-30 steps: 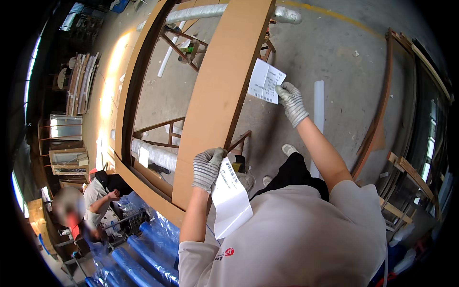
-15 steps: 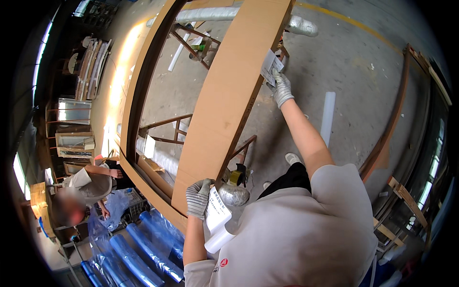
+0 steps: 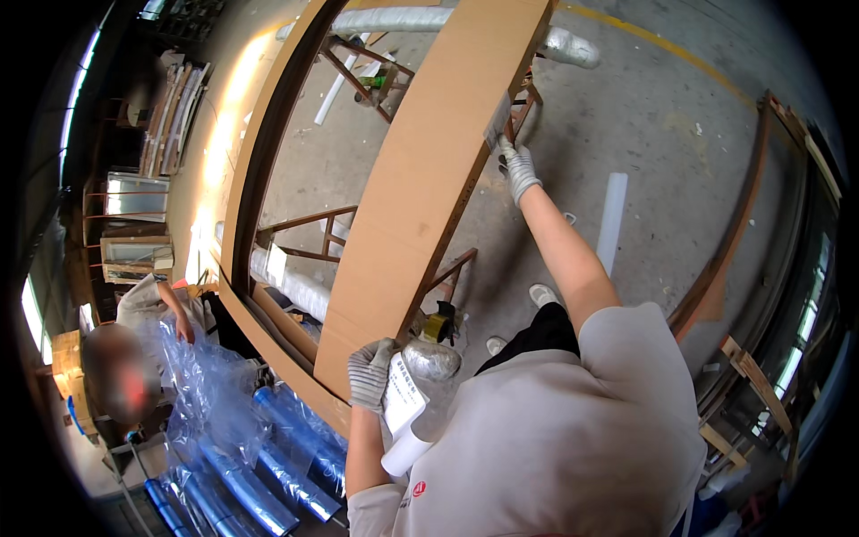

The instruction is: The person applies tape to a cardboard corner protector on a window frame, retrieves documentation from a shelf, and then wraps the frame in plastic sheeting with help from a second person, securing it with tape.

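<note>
A long cardboard-covered panel [image 3: 420,170] stretches away in front of me. My left hand [image 3: 369,374], in a striped grey glove, is closed on a hanging strip of white printed labels [image 3: 404,394] at the panel's near right corner. The strip's lower part curls into a white roll [image 3: 405,454] against my shirt. My right arm reaches far along the panel's right edge. There my gloved right hand [image 3: 519,172] has its fingers closed at the lower end of a white label [image 3: 497,121], which lies against that edge. Its fingertips are partly hidden.
Rusty metal trestles [image 3: 452,277] and a foil-wrapped tube [image 3: 573,46] stand under the panel. A tape dispenser [image 3: 438,324] is near its near end. At left, a co-worker's arm [image 3: 179,315] reaches over clear plastic film and blue rolls [image 3: 246,488]. A white strip [image 3: 612,224] lies on the floor.
The label at my right hand has gone from sticking out to lying along the panel's edge, and that hand sits slightly lower. The co-worker has shifted, with more plastic film spread out.
</note>
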`<state>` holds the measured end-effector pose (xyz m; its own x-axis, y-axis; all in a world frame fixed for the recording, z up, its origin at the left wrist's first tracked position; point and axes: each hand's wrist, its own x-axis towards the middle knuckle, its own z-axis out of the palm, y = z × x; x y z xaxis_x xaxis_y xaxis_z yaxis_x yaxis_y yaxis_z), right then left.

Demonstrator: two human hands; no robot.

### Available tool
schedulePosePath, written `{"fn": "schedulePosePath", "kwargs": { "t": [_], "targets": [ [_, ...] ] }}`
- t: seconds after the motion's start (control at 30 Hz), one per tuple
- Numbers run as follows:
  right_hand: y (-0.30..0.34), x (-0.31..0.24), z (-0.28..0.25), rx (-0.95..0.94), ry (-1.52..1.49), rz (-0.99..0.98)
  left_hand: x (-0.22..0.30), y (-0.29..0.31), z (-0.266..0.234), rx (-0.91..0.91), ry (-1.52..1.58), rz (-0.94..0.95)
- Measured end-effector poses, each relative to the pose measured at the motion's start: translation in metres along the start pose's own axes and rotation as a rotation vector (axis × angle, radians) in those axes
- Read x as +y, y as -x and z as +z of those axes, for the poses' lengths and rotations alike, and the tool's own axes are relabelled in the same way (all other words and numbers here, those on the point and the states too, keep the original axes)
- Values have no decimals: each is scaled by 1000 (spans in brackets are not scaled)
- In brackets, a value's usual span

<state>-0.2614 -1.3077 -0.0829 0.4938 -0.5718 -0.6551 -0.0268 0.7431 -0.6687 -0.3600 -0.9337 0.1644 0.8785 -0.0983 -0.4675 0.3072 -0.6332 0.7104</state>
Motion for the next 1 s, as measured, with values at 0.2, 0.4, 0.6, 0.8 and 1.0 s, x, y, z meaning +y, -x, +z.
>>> {"fn": "schedulePosePath", "kwargs": {
  "t": [0.2,0.4,0.6,0.8,1.0],
  "targets": [
    [34,-9,18,130,422,-855,-15,2,0,-19,18,-11],
    [85,-40,60,-211,-1259,-8,-37,15,-9,-4,4,0],
    [-17,-81,26,-467,-494,-80,-42,33,-16,-2,139,-126],
    [-30,-59,51,-102,27,-234,-89,72,-55,328,259,-24],
    [87,13,38,-339,213,1,-130,103,-151,1026,438,250]
  ]
}}
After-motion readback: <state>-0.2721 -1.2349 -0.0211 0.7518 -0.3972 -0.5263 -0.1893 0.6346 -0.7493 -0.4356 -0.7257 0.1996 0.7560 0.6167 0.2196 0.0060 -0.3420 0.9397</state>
